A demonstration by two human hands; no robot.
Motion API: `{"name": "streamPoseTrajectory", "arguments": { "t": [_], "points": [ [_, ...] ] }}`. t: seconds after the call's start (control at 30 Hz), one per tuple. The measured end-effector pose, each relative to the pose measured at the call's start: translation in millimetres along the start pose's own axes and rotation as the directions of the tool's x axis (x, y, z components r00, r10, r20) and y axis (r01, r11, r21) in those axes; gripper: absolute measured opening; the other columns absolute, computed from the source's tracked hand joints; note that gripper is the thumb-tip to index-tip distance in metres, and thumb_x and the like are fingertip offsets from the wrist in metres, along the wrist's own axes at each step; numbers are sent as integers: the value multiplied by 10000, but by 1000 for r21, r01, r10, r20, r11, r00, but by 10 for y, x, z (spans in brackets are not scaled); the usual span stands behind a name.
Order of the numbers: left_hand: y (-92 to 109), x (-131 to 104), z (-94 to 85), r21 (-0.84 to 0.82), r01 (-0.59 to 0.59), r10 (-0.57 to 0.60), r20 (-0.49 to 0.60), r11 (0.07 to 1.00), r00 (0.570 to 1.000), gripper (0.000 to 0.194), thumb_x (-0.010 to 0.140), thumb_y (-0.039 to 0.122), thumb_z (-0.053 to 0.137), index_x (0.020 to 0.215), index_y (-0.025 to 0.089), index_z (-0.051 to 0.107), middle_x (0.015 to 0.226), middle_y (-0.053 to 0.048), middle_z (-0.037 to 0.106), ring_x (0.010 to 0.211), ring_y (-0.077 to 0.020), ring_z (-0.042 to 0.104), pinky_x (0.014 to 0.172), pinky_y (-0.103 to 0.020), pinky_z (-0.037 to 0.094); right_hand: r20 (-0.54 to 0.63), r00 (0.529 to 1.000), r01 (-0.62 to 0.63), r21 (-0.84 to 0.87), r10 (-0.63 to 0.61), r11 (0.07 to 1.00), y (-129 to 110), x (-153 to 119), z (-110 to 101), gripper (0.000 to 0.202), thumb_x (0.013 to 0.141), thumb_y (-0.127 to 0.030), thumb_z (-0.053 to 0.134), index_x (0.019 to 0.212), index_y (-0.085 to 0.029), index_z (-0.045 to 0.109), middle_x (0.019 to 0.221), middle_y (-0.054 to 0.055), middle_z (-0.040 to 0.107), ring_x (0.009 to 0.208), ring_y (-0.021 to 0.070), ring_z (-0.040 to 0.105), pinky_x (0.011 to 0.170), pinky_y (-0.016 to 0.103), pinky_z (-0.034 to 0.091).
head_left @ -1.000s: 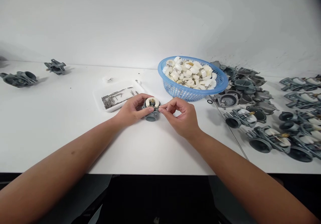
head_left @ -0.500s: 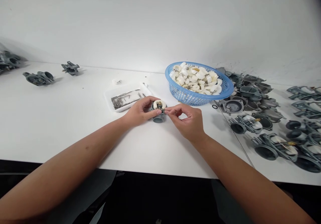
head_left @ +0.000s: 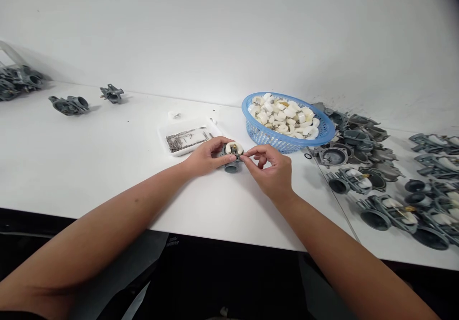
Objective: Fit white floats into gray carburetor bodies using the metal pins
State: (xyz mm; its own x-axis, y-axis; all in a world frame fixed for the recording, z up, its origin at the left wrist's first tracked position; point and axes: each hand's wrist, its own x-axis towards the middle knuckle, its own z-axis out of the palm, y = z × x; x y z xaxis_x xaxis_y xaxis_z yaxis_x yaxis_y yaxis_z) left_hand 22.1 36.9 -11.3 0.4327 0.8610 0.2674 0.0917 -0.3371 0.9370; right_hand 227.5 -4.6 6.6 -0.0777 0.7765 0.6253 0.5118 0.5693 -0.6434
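Observation:
My left hand (head_left: pixel 208 158) is closed around a small grey metal carburetor body (head_left: pixel 232 168), which it steadies low over the white table. A white ring-shaped float (head_left: pixel 234 148) sits on top, with a brass part in its middle. The left thumb presses at the near edge of the float. At the right side of the carburetor, thumb and forefinger of my right hand (head_left: pixel 270 169) are pinched together against the float's hinge area. Whatever is between those fingertips is too small to make out. Just left of the hands, a white tray (head_left: pixel 174 153) holds several thin metal pins (head_left: pixel 175 143).
A blue basket (head_left: pixel 274 140) full of white floats (head_left: pixel 283 114) stands behind my right hand. Many carburetor bodies (head_left: pixel 355 140) are piled at the right, others (head_left: pixel 70 104) at the far left. A black O-ring (head_left: pixel 308 156) lies near the basket.
The view has shifted, so the table's things appear a little further right on the left side. Both hands keep their hold at the carburetor, with the right fingertips still at its side.

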Motion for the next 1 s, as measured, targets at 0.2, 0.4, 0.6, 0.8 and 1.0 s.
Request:
{"name": "streamPoseTrajectory", "arguments": {
  "t": [0.2, 0.4, 0.6, 0.8, 1.0],
  "points": [
    [-31, -5, -26, 55, -30, 29, 11, 998, 1000, 502, 832, 490, 721, 1204, 169, 622, 1012, -80, 664, 858, -170, 605, 776, -319, 492, -5, 1000, -30, 41, 30, 999, -19, -16, 11, 69, 816, -272, 735, 817, -232, 679, 742, -23, 691, 499, 95, 435, 688, 314, 539],
    [-88, -5, -45, 84, 4, -4, -1, 996, 1000, 540, 827, 514, 717, 1237, 178, 611, 1029, -83, 664, 871, -184, 615, 773, -328, 505, 31, 998, -54, 54, 52, 997, -31, -28, -1, 78, 827, -277, 723, 825, -215, 676, 730, -16, 678, 502, 93, 457, 575, 273, 464],
    [-103, 1, -51, 45, -53, 50, 51, 998, 997, 602, 765, 490, 790, 1235, 170, 591, 1118, -112, 665, 983, -219, 625, 854, -350, 507, 16, 999, -34, 36, 34, 999, -14, -31, 6, 67, 827, -267, 720, 816, -217, 677, 781, -13, 713, 500, 88, 490, 600, 266, 469],
    [-84, -6, -39, -14, -14, 15, 60, 1000, 998, 552, 802, 502, 751, 1211, 175, 577, 1141, -110, 656, 1039, -237, 622, 909, -380, 503, 10, 1000, -25, 31, 25, 999, -5, -35, 12, 68, 831, -276, 719, 826, -222, 678, 808, -14, 735, 512, 94, 522, 582, 257, 473],
    [-62, -16, -31, 21, 8, -9, 52, 1000, 999, 549, 812, 520, 732, 1214, 185, 569, 1101, -93, 656, 981, -224, 625, 857, -367, 510, 11, 1000, 0, 27, 0, 1000, -32, -51, 12, 41, 852, -271, 701, 844, -231, 703, 803, -11, 745, 613, 126, 622, 606, 262, 495]
  ]
}}
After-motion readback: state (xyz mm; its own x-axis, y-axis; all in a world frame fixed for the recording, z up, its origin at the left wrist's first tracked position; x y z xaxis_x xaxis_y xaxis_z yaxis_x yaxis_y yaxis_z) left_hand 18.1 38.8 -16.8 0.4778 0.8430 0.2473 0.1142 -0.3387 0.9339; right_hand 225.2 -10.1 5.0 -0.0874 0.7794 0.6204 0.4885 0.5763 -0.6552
